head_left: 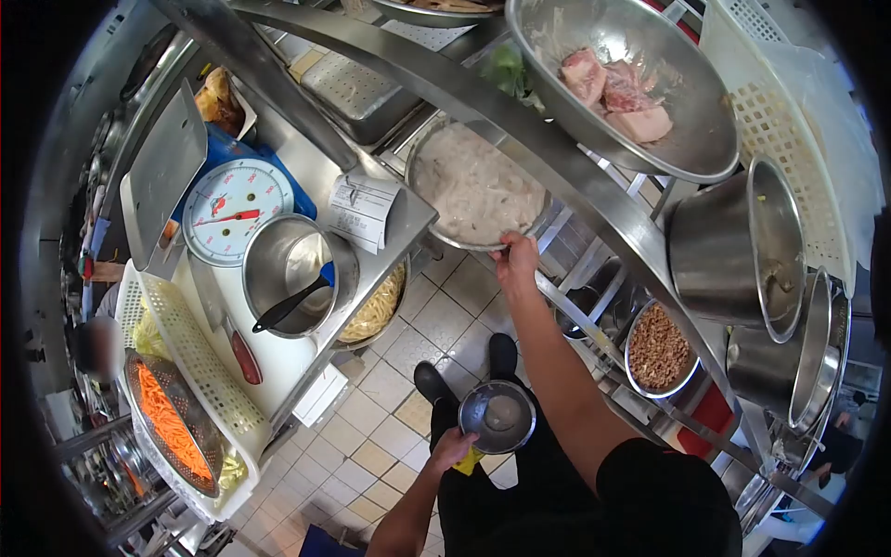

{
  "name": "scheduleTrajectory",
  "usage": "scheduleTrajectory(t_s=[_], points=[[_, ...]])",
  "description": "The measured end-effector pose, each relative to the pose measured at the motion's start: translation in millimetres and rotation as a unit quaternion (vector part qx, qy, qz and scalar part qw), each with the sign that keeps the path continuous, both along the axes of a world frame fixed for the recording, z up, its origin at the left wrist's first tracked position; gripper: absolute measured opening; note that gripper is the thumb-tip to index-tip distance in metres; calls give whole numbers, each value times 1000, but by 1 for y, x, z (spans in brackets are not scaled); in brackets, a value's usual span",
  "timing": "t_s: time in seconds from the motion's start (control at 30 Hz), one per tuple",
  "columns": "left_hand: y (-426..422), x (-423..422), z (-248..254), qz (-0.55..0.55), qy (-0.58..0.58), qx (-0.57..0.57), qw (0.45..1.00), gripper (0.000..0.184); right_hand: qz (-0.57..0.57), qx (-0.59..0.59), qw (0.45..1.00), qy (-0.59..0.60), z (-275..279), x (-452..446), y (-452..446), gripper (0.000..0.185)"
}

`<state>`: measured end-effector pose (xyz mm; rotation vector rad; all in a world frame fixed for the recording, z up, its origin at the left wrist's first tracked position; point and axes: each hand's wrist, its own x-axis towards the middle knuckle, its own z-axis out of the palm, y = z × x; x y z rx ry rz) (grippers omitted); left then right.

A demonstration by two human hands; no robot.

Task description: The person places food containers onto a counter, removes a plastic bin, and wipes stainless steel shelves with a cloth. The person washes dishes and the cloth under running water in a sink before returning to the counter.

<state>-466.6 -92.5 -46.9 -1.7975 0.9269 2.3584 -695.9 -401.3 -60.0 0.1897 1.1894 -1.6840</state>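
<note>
My right hand [516,257] grips the near rim of a wide metal bowl [478,186] filled with a pale, wet mixture, on a rack under a steel bar. Low in front of my body, my left hand [455,449] holds a small metal bowl [497,417] by its left edge, with a yellow cloth [468,461] beneath the fingers. A little whitish residue shows inside the small bowl.
On the left counter are a dial scale [238,212], a pot [299,276], a knife [243,353] and a paper slip [361,212]. Shredded carrot [169,422] fills a colander. Raw meat [624,96] lies in a large bowl above; pots [733,251] stand at right.
</note>
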Motion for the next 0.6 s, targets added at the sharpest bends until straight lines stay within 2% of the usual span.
scheduleTrajectory(t_s=[0.1,0.17,0.2,0.23,0.3,0.33,0.43,0.6], points=[[-12,-4,0,28,-5,-1,1000,26,4,-19,1000,-13,11,12,-7,35],[-28,-9,2,56,-30,-43,997,25,60,-33,997,29,21,12,-12,35],[-39,-13,6,60,-62,-73,994,26,61,-20,997,39,29,14,-13,27],[-50,-17,15,63,-93,-103,988,26,62,-16,997,38,35,12,-13,27],[-58,-13,-12,110,-102,-94,984,27,199,-18,978,66,45,-1,-13,16],[-60,-14,-24,160,-55,-215,962,30,237,21,966,97,47,-8,-12,17],[-96,-13,-19,124,-98,-180,971,32,290,61,940,168,48,-18,-13,20],[-129,-20,-37,105,-91,-184,973,34,279,64,945,159,44,-15,-20,20]])
